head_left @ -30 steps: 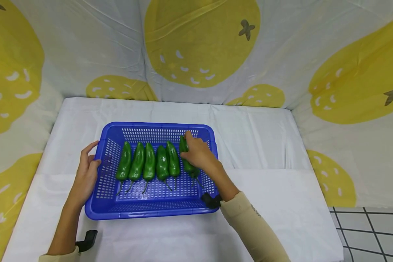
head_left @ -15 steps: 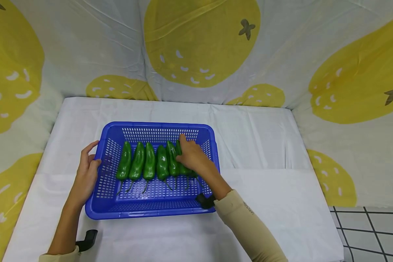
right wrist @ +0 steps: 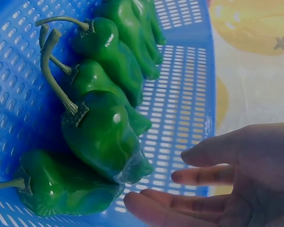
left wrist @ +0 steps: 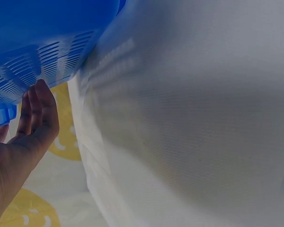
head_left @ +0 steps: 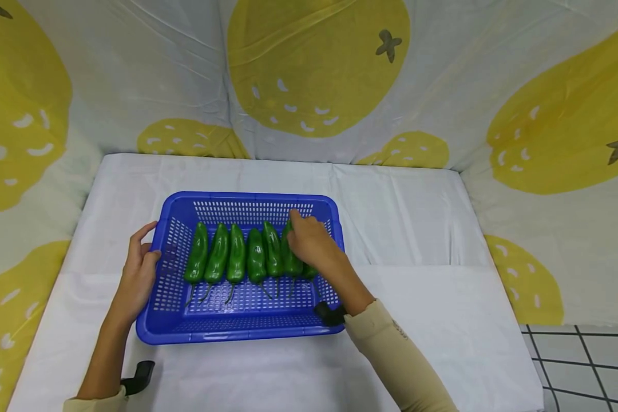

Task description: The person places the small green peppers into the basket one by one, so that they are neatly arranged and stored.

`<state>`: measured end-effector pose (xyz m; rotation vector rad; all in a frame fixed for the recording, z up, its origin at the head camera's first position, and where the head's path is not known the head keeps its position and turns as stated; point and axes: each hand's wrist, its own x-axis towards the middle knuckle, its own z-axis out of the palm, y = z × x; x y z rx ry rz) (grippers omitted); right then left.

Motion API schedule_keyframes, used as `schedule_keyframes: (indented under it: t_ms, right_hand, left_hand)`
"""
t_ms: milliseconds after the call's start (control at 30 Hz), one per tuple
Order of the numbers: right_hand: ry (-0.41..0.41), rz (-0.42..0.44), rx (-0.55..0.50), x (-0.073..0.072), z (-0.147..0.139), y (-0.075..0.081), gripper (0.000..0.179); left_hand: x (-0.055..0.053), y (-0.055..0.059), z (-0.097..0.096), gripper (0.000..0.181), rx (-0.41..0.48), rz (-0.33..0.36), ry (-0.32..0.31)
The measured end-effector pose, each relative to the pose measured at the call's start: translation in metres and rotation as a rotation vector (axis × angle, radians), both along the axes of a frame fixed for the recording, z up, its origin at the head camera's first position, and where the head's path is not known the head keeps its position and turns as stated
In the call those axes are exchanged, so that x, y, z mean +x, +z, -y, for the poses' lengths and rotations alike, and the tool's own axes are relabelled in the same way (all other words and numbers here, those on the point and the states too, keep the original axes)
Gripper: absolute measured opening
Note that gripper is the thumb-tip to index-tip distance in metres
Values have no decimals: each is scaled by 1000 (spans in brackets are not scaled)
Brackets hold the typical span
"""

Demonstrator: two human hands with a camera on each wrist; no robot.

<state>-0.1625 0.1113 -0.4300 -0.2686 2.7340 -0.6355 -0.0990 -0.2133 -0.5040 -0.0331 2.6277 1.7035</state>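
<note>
In the blue plastic basket (head_left: 226, 320), several green peppers (head_left: 236, 254) lie side by side with their stems toward me. My left hand (head_left: 141, 274) grips the basket's left rim, thumb on the rim and the other fingers against the outer wall, as the left wrist view also shows. My right hand (head_left: 314, 243) is over the basket's right side, partly hiding the two rightmost peppers. In the right wrist view, the right hand's fingers (right wrist: 213, 153) are spread and hold nothing, just beyond the tips of the nearest pepper (right wrist: 104, 135) and the lowest pepper (right wrist: 61, 184).
The basket rests on a table covered with a white cloth (head_left: 407, 229). Behind and at both sides hang white sheets with a yellow fruit print (head_left: 319, 63). A black wrist mount (head_left: 329, 313) on the right wrist sits over the basket's front right corner.
My right hand carried a pepper leftward against the row, let it go, and has since shifted back right a little. The left hand has stayed on the rim.
</note>
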Motion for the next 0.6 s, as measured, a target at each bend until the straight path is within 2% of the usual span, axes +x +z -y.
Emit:
schedule_keyframes:
  t_ms: [100,200,367,600]
  right_hand:
    - [31,-37,10,1,-2,2,32]
    - [37,-64,31,1,-4,4,28]
    - [19,-110,64,1,-8,6,33]
    - [7,-179,17,6,-16,9,41]
  left_hand:
    - [0,-1,1,56,-11,-2,3]
    - [0,-1,1,56,-21,-1,5]
    - [0,-1,0,56,-22,3,3]
    - [2,0,-1,57,-67,-19,-9]
